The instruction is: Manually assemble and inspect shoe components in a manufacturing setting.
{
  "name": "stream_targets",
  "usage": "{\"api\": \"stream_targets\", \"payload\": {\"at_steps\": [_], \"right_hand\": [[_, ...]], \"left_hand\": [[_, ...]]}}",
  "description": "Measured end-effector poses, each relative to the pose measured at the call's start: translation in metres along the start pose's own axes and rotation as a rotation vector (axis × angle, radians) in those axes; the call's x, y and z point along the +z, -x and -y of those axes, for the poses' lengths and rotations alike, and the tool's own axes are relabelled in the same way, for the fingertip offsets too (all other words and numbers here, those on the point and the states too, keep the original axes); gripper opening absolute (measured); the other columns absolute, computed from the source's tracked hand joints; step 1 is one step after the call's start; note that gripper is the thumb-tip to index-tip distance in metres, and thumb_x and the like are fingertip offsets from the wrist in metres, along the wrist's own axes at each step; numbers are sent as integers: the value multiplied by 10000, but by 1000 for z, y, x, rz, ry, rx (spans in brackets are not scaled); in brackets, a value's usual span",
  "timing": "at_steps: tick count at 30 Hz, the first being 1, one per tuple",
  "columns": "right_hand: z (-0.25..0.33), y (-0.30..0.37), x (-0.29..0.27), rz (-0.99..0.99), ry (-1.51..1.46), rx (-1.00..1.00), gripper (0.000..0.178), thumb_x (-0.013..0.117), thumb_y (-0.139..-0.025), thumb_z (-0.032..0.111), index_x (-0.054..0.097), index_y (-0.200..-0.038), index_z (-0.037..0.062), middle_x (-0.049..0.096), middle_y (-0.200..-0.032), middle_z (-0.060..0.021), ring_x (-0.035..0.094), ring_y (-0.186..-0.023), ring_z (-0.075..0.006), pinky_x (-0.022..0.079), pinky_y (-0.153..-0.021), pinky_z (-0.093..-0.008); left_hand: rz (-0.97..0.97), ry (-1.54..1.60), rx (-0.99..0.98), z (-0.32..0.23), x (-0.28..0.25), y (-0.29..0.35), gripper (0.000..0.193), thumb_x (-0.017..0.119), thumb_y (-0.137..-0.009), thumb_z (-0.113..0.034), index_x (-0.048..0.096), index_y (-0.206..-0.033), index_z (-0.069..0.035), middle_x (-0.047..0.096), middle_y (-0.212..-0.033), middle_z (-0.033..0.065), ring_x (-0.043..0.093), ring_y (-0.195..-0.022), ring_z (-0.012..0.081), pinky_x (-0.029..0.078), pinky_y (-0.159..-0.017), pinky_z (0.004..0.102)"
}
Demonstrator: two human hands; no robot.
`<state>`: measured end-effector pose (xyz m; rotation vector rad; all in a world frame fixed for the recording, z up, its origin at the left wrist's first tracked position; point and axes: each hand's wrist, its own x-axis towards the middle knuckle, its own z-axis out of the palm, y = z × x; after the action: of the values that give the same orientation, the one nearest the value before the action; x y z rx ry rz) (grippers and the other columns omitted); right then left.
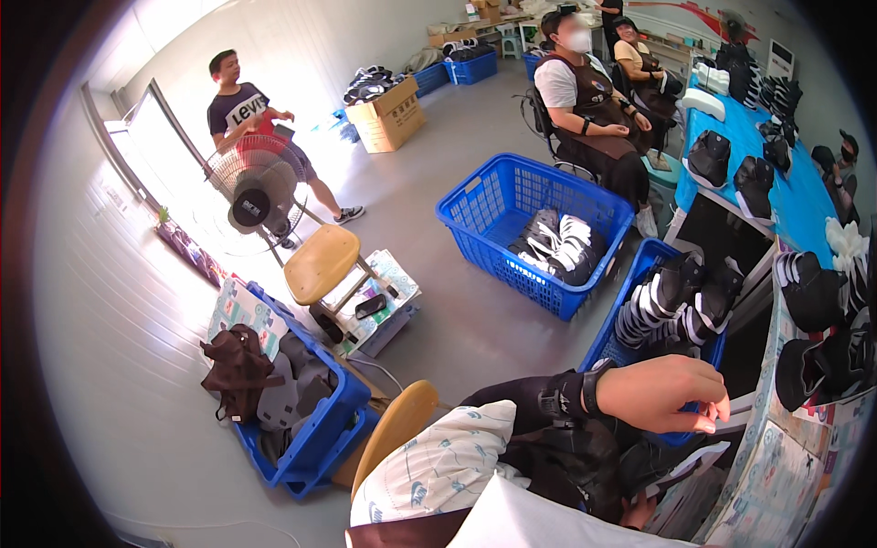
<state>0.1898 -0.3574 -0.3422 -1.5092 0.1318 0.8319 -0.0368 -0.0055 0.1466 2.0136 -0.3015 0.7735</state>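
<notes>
My left hand point(660, 393) is stretched out palm down, fingers loosely bent, thumb apart, with nothing seen in it. Dark straps circle its wrist. It hangs over the near end of a blue crate point(598, 342) that holds several black shoes with white stripes point(671, 297). Below it, close to my body, is a black shoe point(653, 461) with a pale sole. My right hand point(639, 510) shows only in part at the lower edge, its fingers closed against the shoe. Beside my body lies a white patterned cloth point(443, 466).
At the right runs a worktable point(776, 475) with black shoes point(818, 370) along it. A blue basket point(512, 251) with shoes stands on the floor. At left are a stool point(322, 263), a fan point(251, 203) and a blue bin point(320, 447). Several people sit or stand farther off.
</notes>
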Motion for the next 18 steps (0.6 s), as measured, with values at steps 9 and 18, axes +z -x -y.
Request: {"api": "stream_targets", "payload": {"at_steps": [9,18], "right_hand": [[24,31,31,-30,113,-20,540,718,-969,273,580,-1475,144,647,-1430,-56,612,-1240,-316,573,-779,-507],[25,34,25,-21,68,11,636,726,-988,230,495,-1566,100,603,-1476,-109,592,-1279,-348,608,-719,-534]], "left_hand": [[22,62,-31,5,3,3,187,761,-1007,-186,742,-1123,-40,709,-1015,81,662,-961,309,535,-834,424],[47,84,-49,15,5,7,190,749,-1017,-184,736,-1154,-52,728,-1057,79,671,-983,303,536,-835,419]]}}
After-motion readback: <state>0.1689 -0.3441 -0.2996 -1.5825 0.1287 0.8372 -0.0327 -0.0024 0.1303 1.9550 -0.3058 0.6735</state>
